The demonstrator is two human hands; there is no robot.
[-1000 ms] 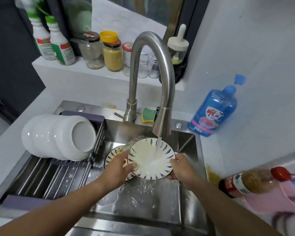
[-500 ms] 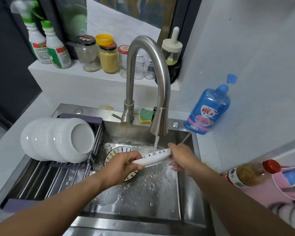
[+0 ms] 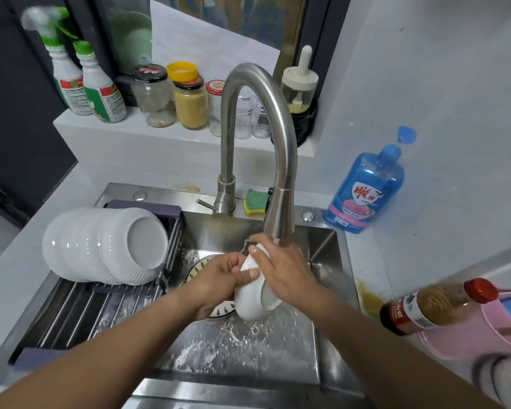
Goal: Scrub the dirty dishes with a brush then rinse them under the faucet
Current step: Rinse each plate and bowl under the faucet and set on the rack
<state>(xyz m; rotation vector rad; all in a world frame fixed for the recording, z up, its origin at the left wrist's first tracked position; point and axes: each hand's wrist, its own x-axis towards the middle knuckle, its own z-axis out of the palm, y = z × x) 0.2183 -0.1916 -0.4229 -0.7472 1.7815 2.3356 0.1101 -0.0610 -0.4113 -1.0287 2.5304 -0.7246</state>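
Observation:
A small white dish (image 3: 250,302) with a blue-patterned rim is turned with its white underside toward me, under the steel faucet (image 3: 278,219) over the sink (image 3: 242,358). My left hand (image 3: 219,278) grips its left edge, thumb on the underside. My right hand (image 3: 281,270) lies over its top and right side, fingers curled round the rim. Below the hands another patterned plate (image 3: 219,312) lies in the sink, mostly hidden. Water splashes on the sink floor. No brush is in sight.
Several white bowls (image 3: 106,246) lie stacked on their sides on a drying rack (image 3: 80,311) over the sink's left half. A green-yellow sponge (image 3: 255,200) sits behind the faucet. Blue soap bottle (image 3: 366,190) and sauce bottle (image 3: 425,305) stand right. Jars (image 3: 189,98) line the ledge.
The dish has been flipped from face-up to edge-on, and now shows its white underside. My right hand moved from the right rim onto the top.

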